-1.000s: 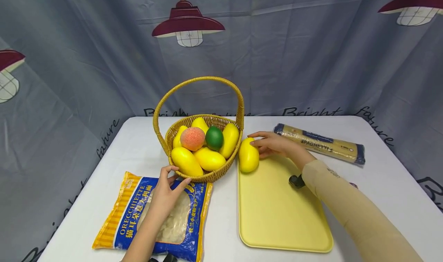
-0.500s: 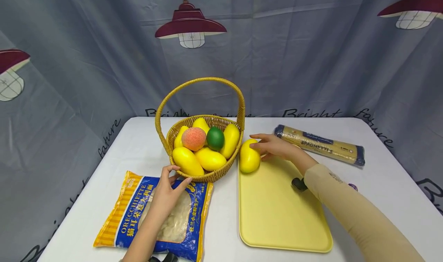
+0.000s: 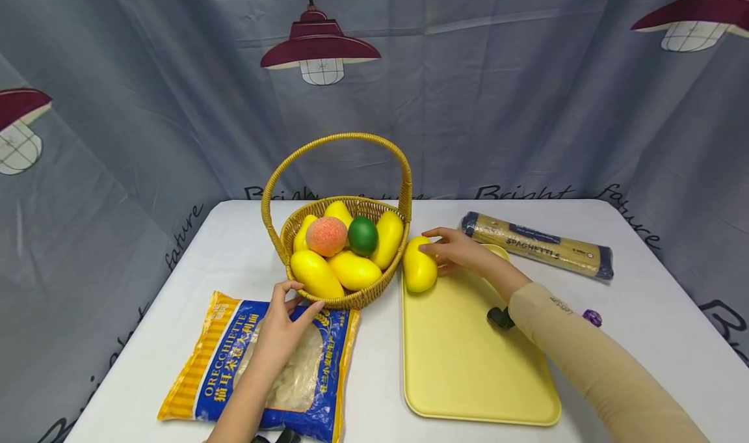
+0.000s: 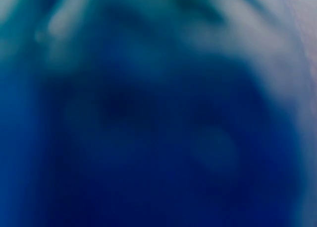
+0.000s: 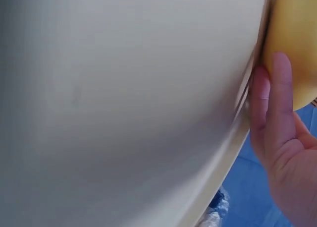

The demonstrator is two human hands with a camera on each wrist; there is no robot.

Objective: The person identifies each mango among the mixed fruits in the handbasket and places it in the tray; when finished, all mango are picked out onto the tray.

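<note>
In the head view, my left hand (image 3: 282,329) reaches over the blue-and-yellow orecchiette bag (image 3: 219,358), its fingertips and thumb touching the front rim of the wicker basket (image 3: 365,296). A peach (image 3: 326,236), a green fruit (image 3: 363,235) and several yellow mangoes (image 3: 354,270) fill that basket. One more mango (image 3: 419,265) lies over the far left corner of the yellow tray (image 3: 480,378). My right hand (image 3: 459,251) is at its right side, fingertips against it; the right wrist view shows long, fairly straight fingers (image 5: 282,95) beside the mango. The left wrist view is a dark blue blur.
Behind the right hand lies a spaghetti pack (image 3: 544,248), slanting across the far right of the white table (image 3: 638,365). A small purple wrapped item (image 3: 593,317) sits beside the right sleeve (image 3: 591,358). A grey-blue curtain (image 3: 468,105) hangs beyond the table's far edge.
Almost nothing moves: the whole head view shifts slightly. Both hands keep their places at the basket rim and the mango, and the purple item shows more fully past the right sleeve.
</note>
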